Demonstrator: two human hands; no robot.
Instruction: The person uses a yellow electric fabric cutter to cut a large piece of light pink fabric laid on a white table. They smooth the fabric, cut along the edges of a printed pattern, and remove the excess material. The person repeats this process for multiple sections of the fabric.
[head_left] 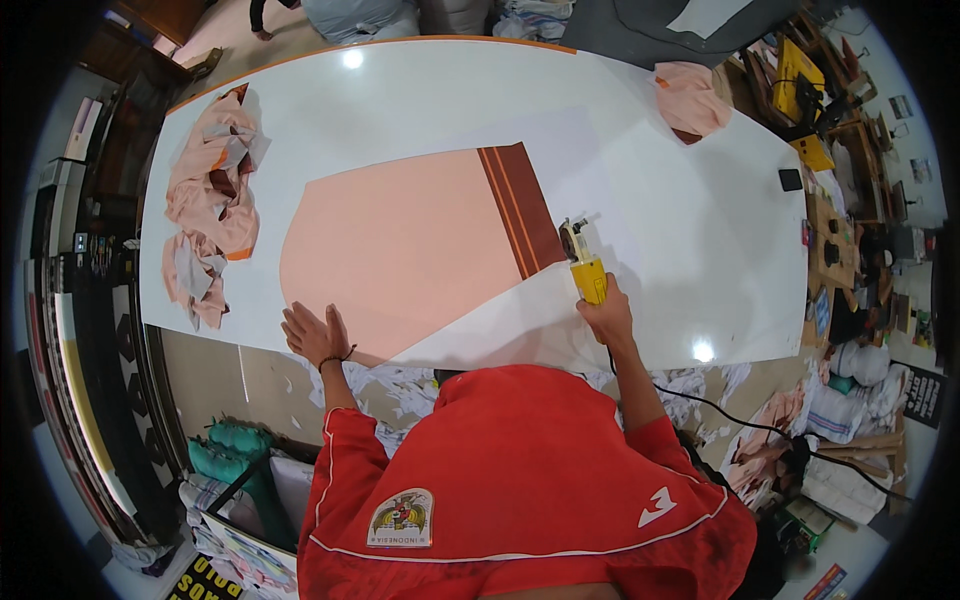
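Note:
A peach fabric panel (400, 235) with a dark brown, orange-striped band (522, 210) along its right end lies flat on the white table (420, 100). My left hand (316, 333) rests with spread fingers at the panel's near left edge. In my right hand (608, 315) is a yellow handheld electric fabric cutter (588, 275), gripped by its body. The cutter's head sits just beside the near corner of the brown band. A white area (480, 325) lies between the panel's slanted near edge and the table's front; whether it is paper or bare tabletop I cannot tell.
Crumpled peach fabric pieces (213, 180) lie at the table's left end, and another crumpled piece (692, 100) at the far right. A small black object (791, 180) sits by the right edge. The black power cord (720, 405) runs off to the right. Scraps (400, 390) litter the floor.

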